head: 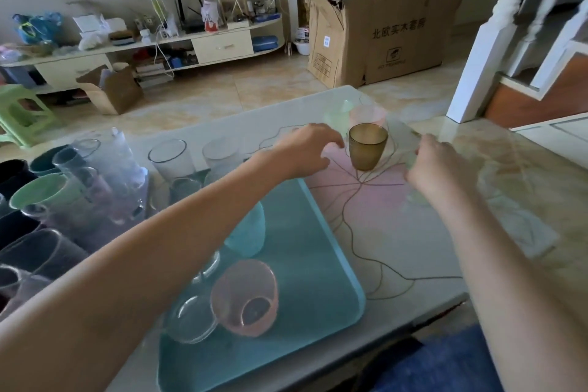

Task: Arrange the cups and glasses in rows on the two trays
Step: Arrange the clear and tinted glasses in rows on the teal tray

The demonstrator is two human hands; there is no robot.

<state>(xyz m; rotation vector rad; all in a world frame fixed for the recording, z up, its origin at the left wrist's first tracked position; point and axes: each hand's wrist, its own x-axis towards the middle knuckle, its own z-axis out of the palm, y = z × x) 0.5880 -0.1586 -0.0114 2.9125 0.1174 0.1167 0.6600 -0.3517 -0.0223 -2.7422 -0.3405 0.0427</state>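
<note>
**Both hands reaching past the teal tray**

Nearest you, the pink cup [244, 296] stands on the teal tray [321, 264] beside a clear glass [191, 317], one short row begun. Your left hand [302, 149] and right hand [436, 165] flank the amber glass [367, 146] on the table [397, 226], fingers [331, 137] loosely curled and apart, holding nothing. More cups [41, 191] crowd the left, probably staged for sorting. No second tray is clearly visible.

Two hands reach toward an amber glass on the table

The left hand [305, 149] and right hand [436, 165] flank the upright amber glass [367, 146], neither touching; a pink cup [246, 296] stands on the teal tray [324, 264].
</note>
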